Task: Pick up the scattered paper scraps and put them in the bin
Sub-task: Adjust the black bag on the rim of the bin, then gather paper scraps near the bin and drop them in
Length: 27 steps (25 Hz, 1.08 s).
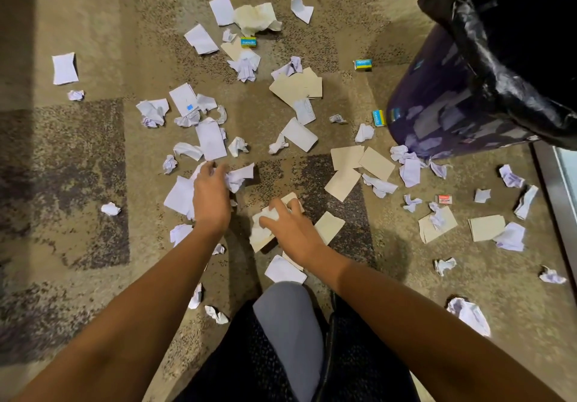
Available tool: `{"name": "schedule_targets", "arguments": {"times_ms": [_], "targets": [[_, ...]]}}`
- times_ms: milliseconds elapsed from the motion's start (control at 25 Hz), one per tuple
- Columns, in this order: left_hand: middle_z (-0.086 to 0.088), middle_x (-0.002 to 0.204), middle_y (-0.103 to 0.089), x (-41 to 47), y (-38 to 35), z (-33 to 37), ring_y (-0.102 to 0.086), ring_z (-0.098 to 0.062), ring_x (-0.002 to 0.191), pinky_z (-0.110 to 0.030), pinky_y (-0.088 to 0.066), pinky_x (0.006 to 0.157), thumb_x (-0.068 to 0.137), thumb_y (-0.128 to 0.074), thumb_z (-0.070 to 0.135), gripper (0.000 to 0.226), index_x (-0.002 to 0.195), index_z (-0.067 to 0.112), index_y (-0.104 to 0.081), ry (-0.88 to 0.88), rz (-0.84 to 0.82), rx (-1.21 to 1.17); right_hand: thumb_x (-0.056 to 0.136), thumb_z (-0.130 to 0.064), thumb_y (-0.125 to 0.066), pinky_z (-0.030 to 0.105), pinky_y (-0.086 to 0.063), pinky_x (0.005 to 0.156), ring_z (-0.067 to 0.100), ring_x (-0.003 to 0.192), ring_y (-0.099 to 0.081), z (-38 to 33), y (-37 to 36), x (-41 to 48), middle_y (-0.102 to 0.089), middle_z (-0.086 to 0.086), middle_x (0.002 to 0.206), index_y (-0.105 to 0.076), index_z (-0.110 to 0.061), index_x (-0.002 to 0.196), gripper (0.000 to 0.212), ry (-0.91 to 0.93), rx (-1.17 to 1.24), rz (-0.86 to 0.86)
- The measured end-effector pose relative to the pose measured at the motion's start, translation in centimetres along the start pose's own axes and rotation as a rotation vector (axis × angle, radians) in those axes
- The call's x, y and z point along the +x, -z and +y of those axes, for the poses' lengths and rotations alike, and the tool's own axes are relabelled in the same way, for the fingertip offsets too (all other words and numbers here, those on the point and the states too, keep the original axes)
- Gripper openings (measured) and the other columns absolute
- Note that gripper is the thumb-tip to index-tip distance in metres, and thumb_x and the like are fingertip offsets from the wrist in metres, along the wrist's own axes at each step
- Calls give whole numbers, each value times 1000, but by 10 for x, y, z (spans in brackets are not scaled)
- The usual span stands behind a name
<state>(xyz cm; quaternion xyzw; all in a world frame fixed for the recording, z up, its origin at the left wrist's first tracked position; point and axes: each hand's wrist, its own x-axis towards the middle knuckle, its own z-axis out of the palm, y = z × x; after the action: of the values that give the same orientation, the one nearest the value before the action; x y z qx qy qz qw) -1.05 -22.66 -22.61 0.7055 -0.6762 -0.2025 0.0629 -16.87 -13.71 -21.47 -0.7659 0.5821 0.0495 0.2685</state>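
Observation:
Several white and tan paper scraps lie scattered over a patterned carpet [78, 151]. My left hand [209, 197] reaches down at the centre, its fingers curled round a crumpled white scrap [239, 178], with a flat white sheet [181, 197] under its wrist. My right hand [288, 225] lies on a pile of crumpled white and tan paper [260, 234], fingers bent and gripping it. The dark bin [443, 111], lined with a black bag [499, 42], stands at the upper right, well away from both hands.
Small blue-and-yellow boxes [248, 42] lie among the scraps, and a small red box [444, 199] sits at the right. A pale ledge or door edge [559, 189] runs down the right side. My knees [290, 323] are at the bottom centre.

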Motion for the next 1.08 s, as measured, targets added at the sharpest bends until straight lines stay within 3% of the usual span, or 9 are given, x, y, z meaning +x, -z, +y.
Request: {"name": "schedule_targets", "arguments": {"times_ms": [160,280,440,560,640,720,880,1000,1080], "targets": [[-19,98,-64,2,14,-7,-62,-37,82,-35,-46,62,73,-52,-17,26,89,1,-64,-44,19,56,73,20,-54,38,-45,77,36,111,-37,10,-5,-2,-40,12,131,-62,-14,108,49,-63,205,45],[-16,64,-52,0,23,1,-50,-29,62,-31,-33,52,74,-49,-13,14,69,-1,-55,152,32,-19,74,19,-56,34,-45,82,33,103,-49,16,-3,-6,-51,11,116,-70,-11,94,38,-229,472,218],[-26,72,-61,-5,29,30,-59,-38,71,-42,-42,59,75,-68,14,17,72,-2,-64,434,28,-309,70,19,-63,10,-44,73,11,91,-53,23,43,-21,-56,9,108,-73,-7,92,36,-418,687,515],[-23,90,-69,-10,48,73,-67,-39,86,-44,-58,77,68,-74,19,28,86,-2,-68,560,-109,-902,64,21,-64,2,-40,67,-7,88,-48,33,96,-42,-56,5,105,-74,-12,88,42,-406,696,829],[-15,92,-67,-15,70,115,-67,-30,84,-36,-60,74,81,-68,2,15,94,-4,-64,459,-197,-1220,63,20,-64,15,-50,63,-10,92,-49,40,135,-59,-54,2,105,-74,-13,87,42,-364,668,1055],[-15,92,-66,-17,98,167,-67,-30,86,-36,-60,77,85,-63,-2,10,94,-5,-63,284,-252,-1334,64,16,-65,25,-51,62,-3,96,-51,49,176,-80,-54,3,105,-74,-13,88,38,-340,525,1282],[-23,91,-69,-15,137,261,-69,-34,87,-45,-59,78,78,-69,5,5,82,4,-68,-23,-326,-1333,60,14,-59,9,-37,76,14,95,-55,79,241,-111,-56,10,97,-75,-10,82,36,-373,274,1625],[-9,63,-64,-10,139,315,-60,-22,61,-30,-51,58,72,-69,9,5,68,10,-66,-172,-261,-1155,54,12,-48,12,-40,74,13,91,-55,112,262,-115,-52,2,95,-73,-14,84,46,-492,263,1627],[-5,64,-63,-11,131,343,-59,-23,64,-30,-42,59,69,-68,14,10,75,6,-68,-237,-184,-1016,57,5,-43,27,-49,77,20,93,-55,134,267,-112,-49,-1,99,-70,-14,86,44,-626,393,1570]]}}
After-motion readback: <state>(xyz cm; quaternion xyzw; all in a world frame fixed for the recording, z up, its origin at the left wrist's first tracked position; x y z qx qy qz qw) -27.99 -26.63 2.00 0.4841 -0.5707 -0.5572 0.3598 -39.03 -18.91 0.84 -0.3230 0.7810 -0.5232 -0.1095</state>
